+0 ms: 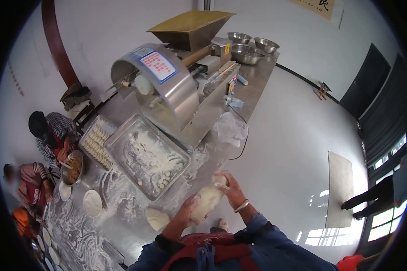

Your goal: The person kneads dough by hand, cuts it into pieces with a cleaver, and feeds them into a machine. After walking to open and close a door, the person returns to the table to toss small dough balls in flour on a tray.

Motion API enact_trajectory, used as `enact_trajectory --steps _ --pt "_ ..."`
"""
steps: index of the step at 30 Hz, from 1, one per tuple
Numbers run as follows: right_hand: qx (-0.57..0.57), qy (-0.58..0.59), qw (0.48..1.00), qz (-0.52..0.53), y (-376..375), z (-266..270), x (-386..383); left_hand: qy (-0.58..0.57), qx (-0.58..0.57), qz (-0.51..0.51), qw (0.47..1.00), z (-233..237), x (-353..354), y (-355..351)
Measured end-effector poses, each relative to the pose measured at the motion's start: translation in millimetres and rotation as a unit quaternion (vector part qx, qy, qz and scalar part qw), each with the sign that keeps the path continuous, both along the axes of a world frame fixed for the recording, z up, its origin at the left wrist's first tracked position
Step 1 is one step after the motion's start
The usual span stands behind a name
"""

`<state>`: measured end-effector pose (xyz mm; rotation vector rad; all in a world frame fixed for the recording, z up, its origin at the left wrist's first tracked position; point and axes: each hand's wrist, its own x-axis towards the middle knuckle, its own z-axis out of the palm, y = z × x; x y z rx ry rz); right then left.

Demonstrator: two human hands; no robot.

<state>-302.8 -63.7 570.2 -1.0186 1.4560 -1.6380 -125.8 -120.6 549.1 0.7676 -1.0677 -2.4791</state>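
Observation:
A thick, pale roll of dough (206,203) is held up in front of my apron, near the table's edge. My left hand (188,212) is wrapped round its lower end. My right hand (232,189), below a bracelet-ringed wrist, grips the upper end, its fingers dusted with flour. Another lump of dough (157,219) lies on the floured table beside my left forearm. Beyond my hands sits a metal tray (117,149) holding loose flour and several small dough pieces (163,180) in its near corner.
A steel dumpling machine (172,86) with a hopper (190,27) stands on the table (253,86). Left are a tray of dumplings (97,142), a bowl of filling (73,168) and a flour dish (92,202). Two people sit there. A plastic bag (230,128) hangs over the edge.

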Motion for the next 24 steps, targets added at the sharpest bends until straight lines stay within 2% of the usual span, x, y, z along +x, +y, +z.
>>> enact_trajectory --steps 1,2,4,6,7,8,9,10,12,14,18,20,21,22,24 --pt "-0.020 -0.092 0.996 0.004 6 8 -13 0.086 0.093 -0.073 0.989 2 -15 -4" --pt "-0.038 -0.183 0.982 0.009 10 14 -23 0.170 0.185 -0.144 0.957 1 -28 -6" --pt "-0.035 -0.196 0.980 0.005 12 20 -42 0.184 0.202 -0.152 0.950 -4 -54 -4" --pt "0.032 0.069 0.996 -0.053 12 21 -63 0.202 0.218 -0.155 0.942 1 -76 5" --pt "0.034 0.070 0.996 -0.042 12 20 -69 0.157 0.236 -0.084 0.955 24 -83 15" --pt "0.034 0.102 0.991 -0.085 10 20 -73 0.112 0.253 -0.007 0.961 36 -89 23" --pt "0.031 0.134 0.983 -0.123 6 19 -75 0.118 0.252 0.013 0.960 33 -94 27" --pt "0.030 0.135 0.986 -0.098 2 16 -76 0.118 0.216 0.023 0.969 27 -96 32" --pt "0.032 0.170 0.976 -0.131 -8 5 -75 0.121 0.178 0.066 0.974 16 -99 31" --pt "0.036 0.153 0.984 -0.083 -21 -1 -73 0.058 0.107 0.079 0.989 1 -100 23" --pt "0.048 0.150 0.987 -0.018 -41 9 -70 0.033 0.084 0.131 0.987 -10 -101 -2" --pt "0.051 0.004 0.996 0.068 -53 16 -77 -0.008 0.052 0.148 0.988 4 -105 -17" --pt "0.040 0.025 0.991 0.122 -58 18 -85 -0.004 0.058 0.160 0.985 10 -107 -24" --pt "0.043 0.028 0.990 0.133 -63 28 -83 -0.004 0.069 0.154 0.986 16 -108 -33" --pt "-0.011 0.152 0.976 0.155 -73 54 -79 -0.001 0.079 0.153 0.985 24 -109 -45"
